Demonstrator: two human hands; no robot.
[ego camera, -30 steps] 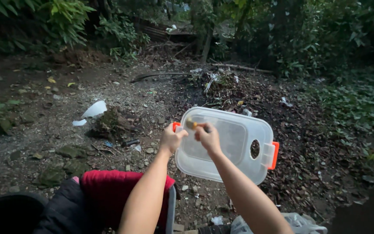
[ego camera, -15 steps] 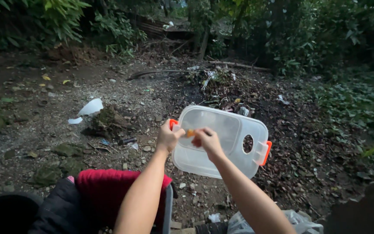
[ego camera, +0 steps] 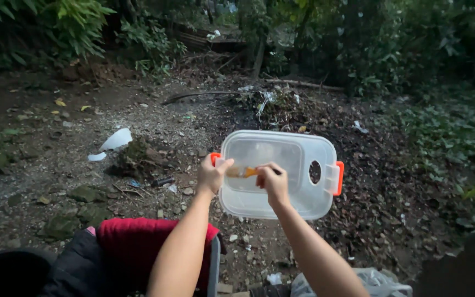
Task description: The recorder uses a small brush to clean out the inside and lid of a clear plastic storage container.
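Observation:
I hold a clear plastic container [ego camera: 298, 148] with orange clasps out over bare ground, its open side tipped away from me. My left hand [ego camera: 211, 175] grips its left rim by an orange clasp. My right hand [ego camera: 273, 182] reaches in over the near rim. Between the two hands a small orange-brown object [ego camera: 243, 172] shows inside the container; I cannot tell what it is.
Dirt and gravel ground with stones, dead leaves and a litter pile [ego camera: 281, 104] ahead. White scraps [ego camera: 116, 139] lie at left. A red and black cloth bundle [ego camera: 122, 253] sits below my arms, a plastic bag [ego camera: 358, 280] at bottom right. Dense plants ring the area.
The container has swung from tilted to nearly level. My right hand has moved lower along its near rim. The view has shifted slightly.

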